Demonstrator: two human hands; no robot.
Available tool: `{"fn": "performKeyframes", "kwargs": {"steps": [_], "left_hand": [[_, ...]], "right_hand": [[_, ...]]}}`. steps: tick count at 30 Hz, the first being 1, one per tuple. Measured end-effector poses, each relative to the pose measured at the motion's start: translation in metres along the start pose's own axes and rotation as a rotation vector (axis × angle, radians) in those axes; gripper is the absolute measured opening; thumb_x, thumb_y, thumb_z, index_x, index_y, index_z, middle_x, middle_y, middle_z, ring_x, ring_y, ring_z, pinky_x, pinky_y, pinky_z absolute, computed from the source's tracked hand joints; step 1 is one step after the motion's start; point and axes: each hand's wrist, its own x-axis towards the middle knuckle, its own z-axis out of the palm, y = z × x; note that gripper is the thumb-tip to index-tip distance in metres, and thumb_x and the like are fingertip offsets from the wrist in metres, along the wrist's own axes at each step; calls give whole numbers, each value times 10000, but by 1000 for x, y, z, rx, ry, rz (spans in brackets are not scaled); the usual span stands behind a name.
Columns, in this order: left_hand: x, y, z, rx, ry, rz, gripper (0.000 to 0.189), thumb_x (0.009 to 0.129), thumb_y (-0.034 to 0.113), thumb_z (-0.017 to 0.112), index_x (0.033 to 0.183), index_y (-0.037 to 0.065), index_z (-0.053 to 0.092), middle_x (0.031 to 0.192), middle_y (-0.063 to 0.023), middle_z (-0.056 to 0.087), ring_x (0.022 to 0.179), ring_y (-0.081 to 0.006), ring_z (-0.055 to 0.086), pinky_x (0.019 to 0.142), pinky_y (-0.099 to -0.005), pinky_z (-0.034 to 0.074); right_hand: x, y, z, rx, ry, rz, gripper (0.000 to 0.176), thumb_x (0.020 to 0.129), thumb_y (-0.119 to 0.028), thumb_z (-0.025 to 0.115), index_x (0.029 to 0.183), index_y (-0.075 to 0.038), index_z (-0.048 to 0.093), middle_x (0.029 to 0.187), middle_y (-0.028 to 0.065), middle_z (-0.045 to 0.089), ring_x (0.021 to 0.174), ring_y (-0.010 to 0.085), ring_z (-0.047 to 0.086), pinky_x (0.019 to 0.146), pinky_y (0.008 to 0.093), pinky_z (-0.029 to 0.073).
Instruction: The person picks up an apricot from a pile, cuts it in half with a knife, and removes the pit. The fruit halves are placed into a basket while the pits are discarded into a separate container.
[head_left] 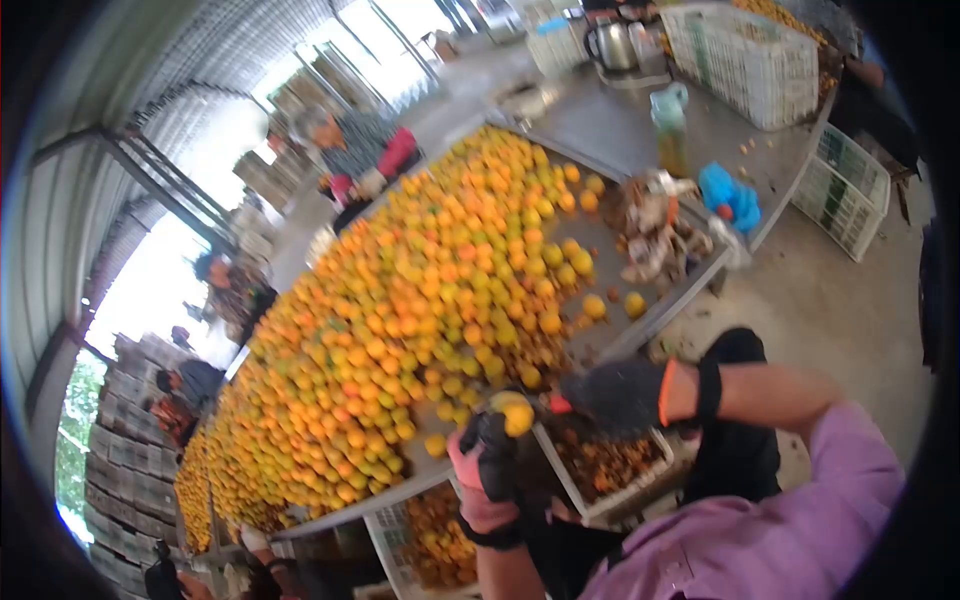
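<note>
My left hand [487, 462], in a pink and black glove, is closed around a yellow-orange round fruit [517, 413] at the near edge of the heap. Just to its right, my right hand [615, 397] in a dark glove with an orange cuff is closed, its fingers pointing at the fruit. A small red part [560, 403] shows at those fingertips; blur hides what it belongs to. Many similar orange and yellow fruits [400, 290] cover the metal table [690, 285] before me. Below my hands, a white crate [570, 490] holds brownish-orange scraps.
Another crate [385, 545] with orange pieces stands under the table edge. Rags [655, 225], a blue bundle [728, 195], a jug of liquid [670, 130], a kettle [612, 48] and a white basket [745, 65] lie toward the right. Several people work along the far side.
</note>
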Motion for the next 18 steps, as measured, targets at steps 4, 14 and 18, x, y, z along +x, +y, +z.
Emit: {"fn": "performKeyframes", "kwargs": {"steps": [4,14,18], "left_hand": [[16,18,-1,-137,0,-145,236,780,77,584,1009,21,599,918,-65,634,828,-204,597,726,-314,451],[73,-4,24,-503,-73,-77,209,787,9,572,988,-44,598,926,-123,633,771,-179,615,680,-279,497],[89,-25,23,-446,-39,-179,251,743,-45,583,992,-24,598,941,-163,635,779,-216,629,716,-304,502]], "right_hand": [[17,14,15,-31,52,48,229,825,-256,567,859,-30,551,698,198,577,661,398,574,563,456,441],[56,48,42,25,150,151,289,857,-317,523,877,-29,518,643,183,576,609,389,581,532,444,459],[78,60,52,54,90,308,284,857,-311,510,910,-32,504,673,185,586,653,378,594,550,440,464]]}}
